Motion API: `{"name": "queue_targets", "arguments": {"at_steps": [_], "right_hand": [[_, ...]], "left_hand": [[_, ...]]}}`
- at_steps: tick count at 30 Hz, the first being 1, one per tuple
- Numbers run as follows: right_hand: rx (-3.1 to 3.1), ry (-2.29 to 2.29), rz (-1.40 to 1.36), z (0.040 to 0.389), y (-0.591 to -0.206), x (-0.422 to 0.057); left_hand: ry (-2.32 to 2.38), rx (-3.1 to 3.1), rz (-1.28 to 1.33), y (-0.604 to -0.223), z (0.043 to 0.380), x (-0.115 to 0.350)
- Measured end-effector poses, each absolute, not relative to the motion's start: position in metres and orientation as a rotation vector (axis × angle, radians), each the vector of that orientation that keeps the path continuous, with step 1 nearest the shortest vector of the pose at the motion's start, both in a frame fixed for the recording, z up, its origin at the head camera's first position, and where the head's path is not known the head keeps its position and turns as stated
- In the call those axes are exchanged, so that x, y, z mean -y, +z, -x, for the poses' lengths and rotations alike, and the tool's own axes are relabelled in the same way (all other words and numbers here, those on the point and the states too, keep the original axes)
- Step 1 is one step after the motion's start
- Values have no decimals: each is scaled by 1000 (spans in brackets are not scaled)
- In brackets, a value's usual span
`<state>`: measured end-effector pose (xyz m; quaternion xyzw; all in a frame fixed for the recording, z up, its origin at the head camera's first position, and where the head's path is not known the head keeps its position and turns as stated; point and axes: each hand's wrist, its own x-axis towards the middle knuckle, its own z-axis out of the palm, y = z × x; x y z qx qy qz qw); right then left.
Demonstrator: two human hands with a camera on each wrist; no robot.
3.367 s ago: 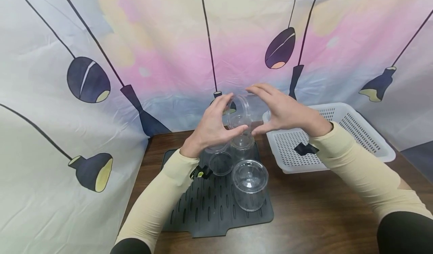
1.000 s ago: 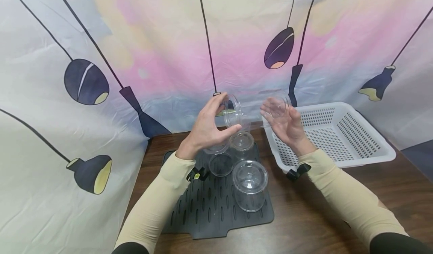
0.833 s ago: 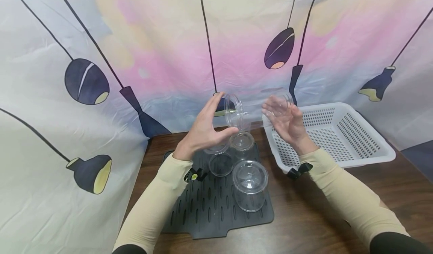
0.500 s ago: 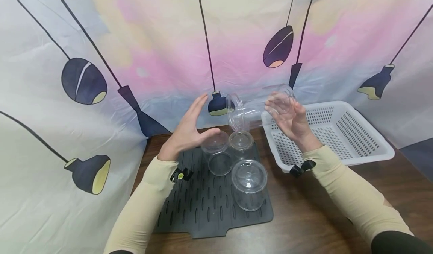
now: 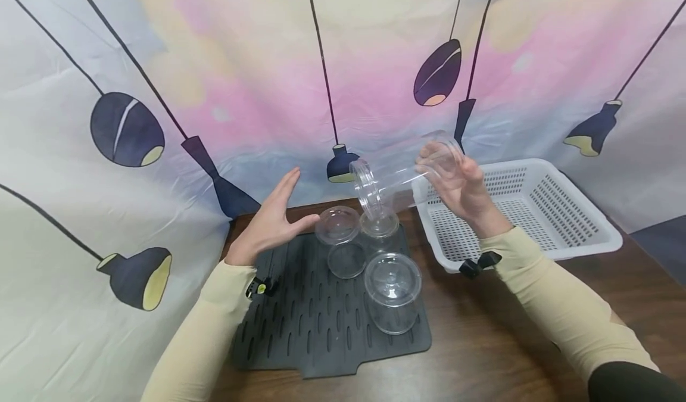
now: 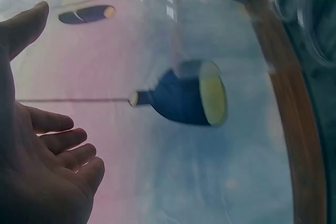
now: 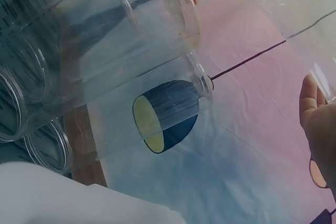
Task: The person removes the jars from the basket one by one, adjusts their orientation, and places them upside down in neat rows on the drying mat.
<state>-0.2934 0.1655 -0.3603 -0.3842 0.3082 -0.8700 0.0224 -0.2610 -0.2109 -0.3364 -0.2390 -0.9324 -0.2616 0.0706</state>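
Note:
My right hand (image 5: 455, 181) grips a clear plastic jar (image 5: 399, 173) round its base end, above the mat. The jar lies nearly sideways, its ringed lid end pointing left and slightly down. My left hand (image 5: 270, 217) is apart from the jar at the left, thumb and fingers spread, holding nothing; the left wrist view shows the same hand (image 6: 47, 161) with its fingers relaxed. Below the held jar, a large lidded jar (image 5: 393, 295), a small lidded jar (image 5: 379, 226) and another clear jar (image 5: 339, 226) stand on the dark grey mat (image 5: 321, 336).
A white perforated basket (image 5: 584, 241) sits to the right on the brown wooden table (image 5: 498, 342). Behind the table hangs a cloth (image 5: 257, 92) printed with lamps. The held jar's lid end overlaps the small jar in the head view.
My left hand has let go of the jar's lid end and moved left and down. My right hand has turned to grip the base, and the lid end has dipped.

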Motion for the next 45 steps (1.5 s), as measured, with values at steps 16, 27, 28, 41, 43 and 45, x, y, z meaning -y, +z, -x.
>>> {"name": "queue_targets", "arguments": {"at_steps": [16, 27, 28, 41, 43, 45], "right_hand": [[-1023, -2582, 1418, 282, -344, -156], [-1175, -2464, 1517, 276, -340, -144], [-1187, -2451, 1522, 275, -340, -143], [-1553, -2268, 1520, 261, -330, -127], [-1614, -2236, 1533, 260, -329, -125], [-1653, -2197, 1558, 259, -328, -123]], "left_hand": [[-665, 3056, 567, -395, 266, 253], [-565, 3171, 494, -432, 266, 276], [-551, 3177, 497, -435, 265, 277], [-494, 3211, 491, -457, 262, 284], [-501, 3209, 498, -459, 261, 285], [-494, 3209, 505, -461, 260, 285]]}}
